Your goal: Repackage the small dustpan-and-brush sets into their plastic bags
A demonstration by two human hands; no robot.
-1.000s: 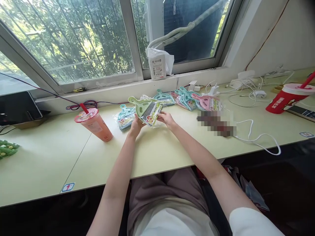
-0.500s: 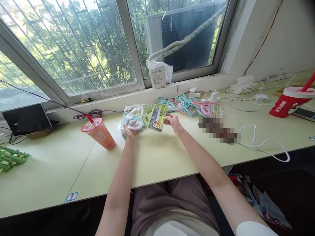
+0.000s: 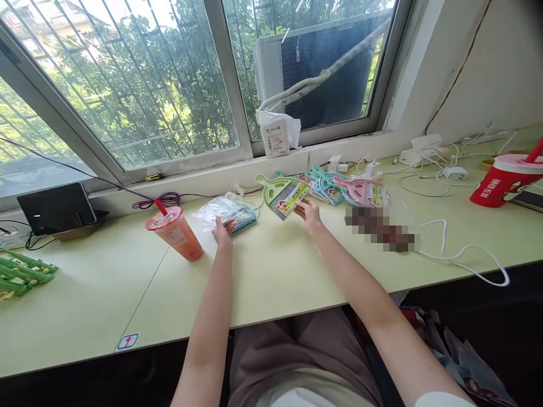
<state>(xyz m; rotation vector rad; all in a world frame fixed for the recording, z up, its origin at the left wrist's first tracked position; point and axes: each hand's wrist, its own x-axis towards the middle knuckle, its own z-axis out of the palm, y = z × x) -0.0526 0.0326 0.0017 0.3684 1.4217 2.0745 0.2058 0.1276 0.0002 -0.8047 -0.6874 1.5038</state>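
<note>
My right hand (image 3: 311,215) holds the lower edge of a green mini dustpan-and-brush set (image 3: 282,194) with a printed card label, out of its wrapper, lifted a little over the pale green desk (image 3: 271,265). My left hand (image 3: 223,232) rests on a crumpled clear plastic bag (image 3: 220,210) lying over a blue set (image 3: 243,220) on the desk. To the right of the green set lies a pile of teal and pink packaged sets (image 3: 343,190).
An orange drink cup (image 3: 177,233) with a red straw stands left of my left hand. A red cup (image 3: 503,181), a phone (image 3: 527,199) and white chargers and cables (image 3: 458,249) lie right. A tablet (image 3: 57,208) and green clips (image 3: 19,274) sit far left.
The green set came out of its clear bag. My right hand carried it right and away from me, while my left hand lowered the empty bag onto the blue set.
</note>
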